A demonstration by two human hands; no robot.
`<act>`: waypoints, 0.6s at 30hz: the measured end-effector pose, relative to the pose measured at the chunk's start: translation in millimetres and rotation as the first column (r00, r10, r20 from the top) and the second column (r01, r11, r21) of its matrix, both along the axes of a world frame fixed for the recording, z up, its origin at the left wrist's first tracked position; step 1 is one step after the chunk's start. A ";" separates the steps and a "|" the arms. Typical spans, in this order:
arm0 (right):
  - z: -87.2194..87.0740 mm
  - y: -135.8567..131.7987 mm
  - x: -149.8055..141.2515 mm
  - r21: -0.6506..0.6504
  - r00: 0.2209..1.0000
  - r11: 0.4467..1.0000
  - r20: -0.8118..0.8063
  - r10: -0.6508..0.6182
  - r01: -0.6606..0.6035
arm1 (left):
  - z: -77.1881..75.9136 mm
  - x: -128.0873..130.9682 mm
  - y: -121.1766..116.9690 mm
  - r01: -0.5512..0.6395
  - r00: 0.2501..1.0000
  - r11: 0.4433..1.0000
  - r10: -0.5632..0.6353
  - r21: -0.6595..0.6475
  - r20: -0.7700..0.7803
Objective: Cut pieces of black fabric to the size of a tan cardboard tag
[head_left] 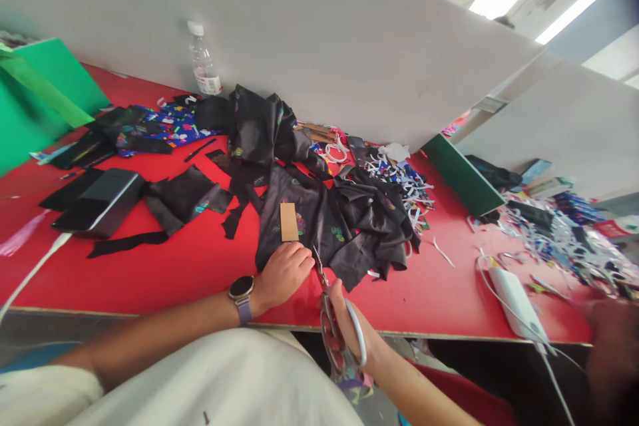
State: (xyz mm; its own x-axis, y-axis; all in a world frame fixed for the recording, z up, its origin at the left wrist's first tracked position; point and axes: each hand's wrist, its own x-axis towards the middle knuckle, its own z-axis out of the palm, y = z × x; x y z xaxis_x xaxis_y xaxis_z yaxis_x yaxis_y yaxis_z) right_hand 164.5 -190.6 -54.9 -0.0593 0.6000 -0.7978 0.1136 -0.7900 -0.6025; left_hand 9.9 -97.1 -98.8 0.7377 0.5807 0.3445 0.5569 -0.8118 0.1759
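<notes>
Head view: right hand (345,325) grips scissors (322,273), blades at black fabric (272,233) near worktop's (200,286) front edge, mid-length. Left hand (283,274) curled at fabric's near edge, grip unclear. Tan card (288,221) lies on fabric.

a sewing workshop, judging by the black fabric pieces (294,193) and scraps (407,180) on red worktables (210,286).

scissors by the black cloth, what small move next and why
Probably ease the left hand slightly away from the scissors before any cut: the right hand holds them with the blades at the black cloth, close beside the left fingertips.
</notes>
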 end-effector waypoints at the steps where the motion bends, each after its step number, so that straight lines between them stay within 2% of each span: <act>1: 0.3 0.2 0.2 0.009 1.000 1.000 0.000 0.004 -0.004 | 0.1 0.0 -0.1 -0.002 1.000 1.000 0.002 0.001 0.005; 7: 3.5 3.9 2.1 0.013 0.999 0.999 0.006 0.034 -0.034 | 1.5 0.2 -0.6 -0.013 1.000 1.000 0.012 0.008 0.020; 18: -2.8 3.7 8.5 0.001 0.999 0.999 0.021 0.043 -0.043 | -0.1 0.3 -0.1 -0.021 0.999 0.999 0.020 0.040 0.033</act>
State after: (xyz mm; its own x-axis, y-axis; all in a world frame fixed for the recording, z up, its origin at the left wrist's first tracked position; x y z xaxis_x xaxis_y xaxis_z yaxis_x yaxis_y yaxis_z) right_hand 173.1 -186.9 -57.8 -0.0678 0.5986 -0.7982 0.1601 -0.7831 -0.6009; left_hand 10.2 -97.2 -98.9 0.7138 0.5807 0.3914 0.5678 -0.8071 0.1619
